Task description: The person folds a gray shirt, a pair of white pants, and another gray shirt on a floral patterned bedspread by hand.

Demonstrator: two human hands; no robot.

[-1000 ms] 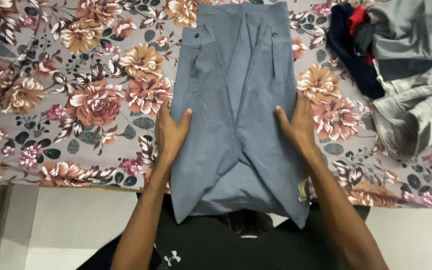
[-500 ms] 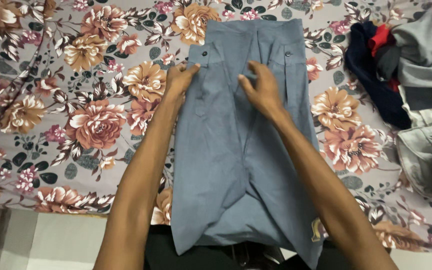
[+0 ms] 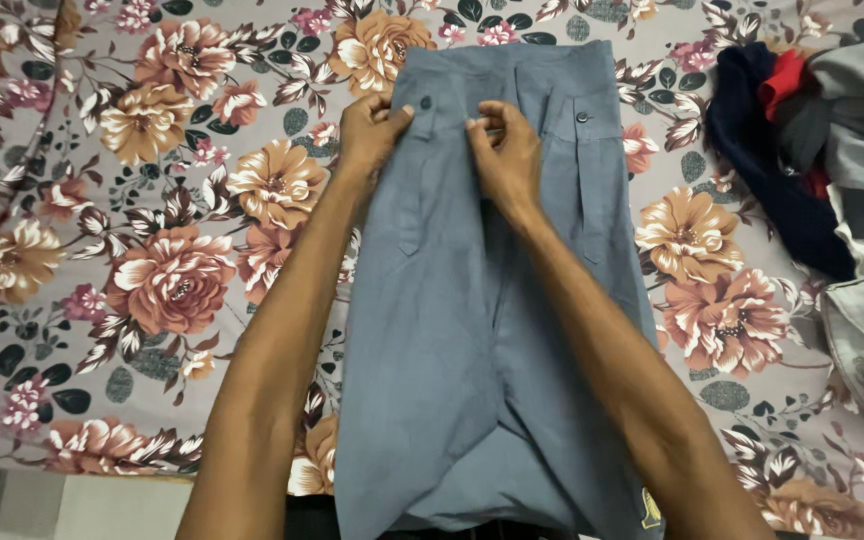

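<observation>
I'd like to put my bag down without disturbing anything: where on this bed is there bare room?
The widest free patch is the floral bedsheet left of the grey trousers and the left hand. A narrower strip lies between the trousers and the pile of clothes on the right. The middle is crowded: both hands, the right hand too, are on the trousers.

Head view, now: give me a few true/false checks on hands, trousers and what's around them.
1. Both hands touch the grey trousers. True: the left hand is at their left edge, the right hand near the middle.
2. The trousers lie on a plain white sheet. False: the sheet is floral.
3. A clothes pile sits at the right. True.
4. The hands are down at the hem. False: they are near the waistband, by the dark buttons.
5. The right fingers lie flat. False: they are curled, pinching the cloth.
</observation>
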